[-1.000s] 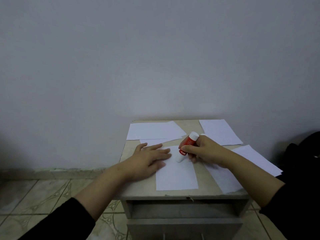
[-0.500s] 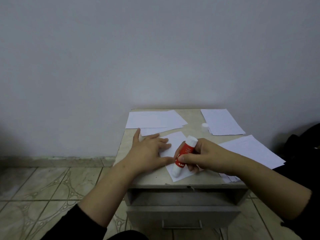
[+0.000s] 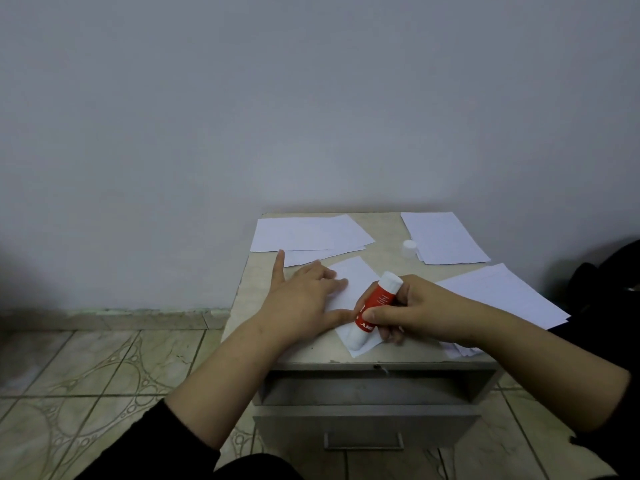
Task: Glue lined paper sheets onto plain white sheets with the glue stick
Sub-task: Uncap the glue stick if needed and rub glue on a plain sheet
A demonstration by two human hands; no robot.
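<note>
With our left hand (image 3: 304, 303) flat, fingers spread, pinning the sheet (image 3: 349, 282) on the table (image 3: 249, 278) and our right hand (image 3: 415, 311) clenched round the glue stick (image 3: 372, 311), tip down at the sheet's near corner, a hard stroke there could crease the unpinned corner.

Both forearms are bare. A black sleeve (image 3: 166, 448) sits pushed up near the left elbow, and another black sleeve (image 3: 613, 424) covers the right arm above the elbow.
</note>
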